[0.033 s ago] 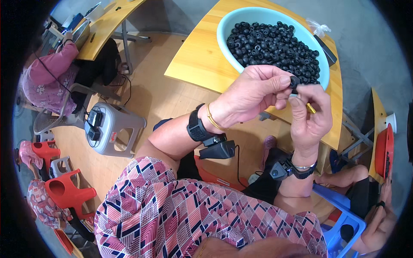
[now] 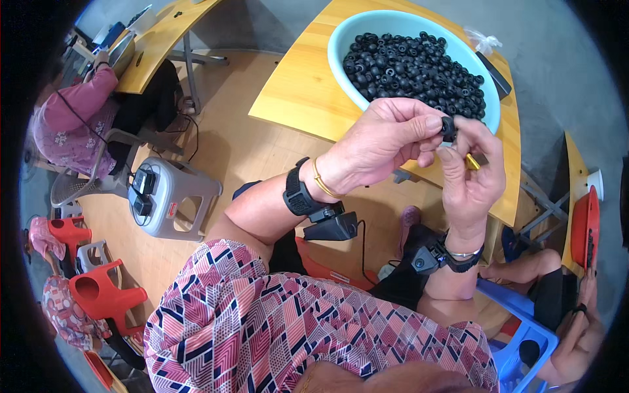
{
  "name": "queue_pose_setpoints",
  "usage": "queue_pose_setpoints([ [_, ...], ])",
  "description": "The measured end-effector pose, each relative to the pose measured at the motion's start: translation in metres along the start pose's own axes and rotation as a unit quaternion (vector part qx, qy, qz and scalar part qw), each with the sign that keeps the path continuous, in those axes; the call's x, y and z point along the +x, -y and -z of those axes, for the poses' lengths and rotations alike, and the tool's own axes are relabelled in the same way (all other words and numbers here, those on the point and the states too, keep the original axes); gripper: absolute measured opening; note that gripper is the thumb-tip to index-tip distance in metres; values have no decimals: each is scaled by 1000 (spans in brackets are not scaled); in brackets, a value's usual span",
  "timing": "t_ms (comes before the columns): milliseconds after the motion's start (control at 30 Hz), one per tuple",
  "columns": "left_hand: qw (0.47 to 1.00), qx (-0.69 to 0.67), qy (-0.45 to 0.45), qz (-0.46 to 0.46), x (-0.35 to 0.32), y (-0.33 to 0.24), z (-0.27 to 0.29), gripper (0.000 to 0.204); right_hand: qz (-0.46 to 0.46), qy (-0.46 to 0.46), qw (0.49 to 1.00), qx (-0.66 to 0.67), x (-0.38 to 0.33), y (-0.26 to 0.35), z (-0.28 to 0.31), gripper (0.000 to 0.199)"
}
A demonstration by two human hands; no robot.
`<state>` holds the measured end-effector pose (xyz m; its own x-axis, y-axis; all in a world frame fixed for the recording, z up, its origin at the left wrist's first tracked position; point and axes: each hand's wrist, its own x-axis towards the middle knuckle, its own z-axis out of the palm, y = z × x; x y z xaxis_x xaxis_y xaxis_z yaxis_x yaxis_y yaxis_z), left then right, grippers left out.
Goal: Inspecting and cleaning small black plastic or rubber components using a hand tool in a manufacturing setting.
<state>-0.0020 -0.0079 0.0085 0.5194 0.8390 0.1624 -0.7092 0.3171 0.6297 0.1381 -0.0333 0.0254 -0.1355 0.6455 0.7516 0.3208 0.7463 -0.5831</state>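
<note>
My left hand (image 2: 403, 131) pinches a small round black part (image 2: 448, 129) between thumb and forefinger, just over the near rim of a light-blue basin (image 2: 337, 59). Many similar round black parts (image 2: 400, 69), some with a hole showing, fill this basin. Close beside the held part, my right hand (image 2: 473, 167) is closed with its fingers curled. A short gold-coloured piece (image 2: 472, 162) shows between its fingers and palm; its other end is hidden, so its kind is unclear. The right fingertips lie next to the black part.
The basin stands on a yellow wooden table (image 2: 295, 98), with a dark flat object (image 2: 493, 75) and a clear plastic bag (image 2: 483, 40) beside it. A grey stool (image 2: 187, 196) carries black adapters. Other people sit left and right, near red stools (image 2: 108, 291) and a blue stool (image 2: 524, 334).
The black part has turned slightly in my left fingers, and my right fingertips have shifted a little around it. Otherwise the scene looks the same.
</note>
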Motion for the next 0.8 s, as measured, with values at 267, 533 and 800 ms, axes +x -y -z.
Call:
queue_pose_setpoints([
  [267, 994, 95, 9, 46, 3, 4, 0, 13, -39, 51, 994, -91, -1, 2, 16, 21],
  [533, 964, 259, -36, -46, 5, -24, 5, 20, -126, -269, 888, -351, -19, -39, 128, 18],
  [800, 603, 748, -109, -254, 16, -54, 37, 11, -391, -188, 700, -567, -150, -128, 259, 35],
])
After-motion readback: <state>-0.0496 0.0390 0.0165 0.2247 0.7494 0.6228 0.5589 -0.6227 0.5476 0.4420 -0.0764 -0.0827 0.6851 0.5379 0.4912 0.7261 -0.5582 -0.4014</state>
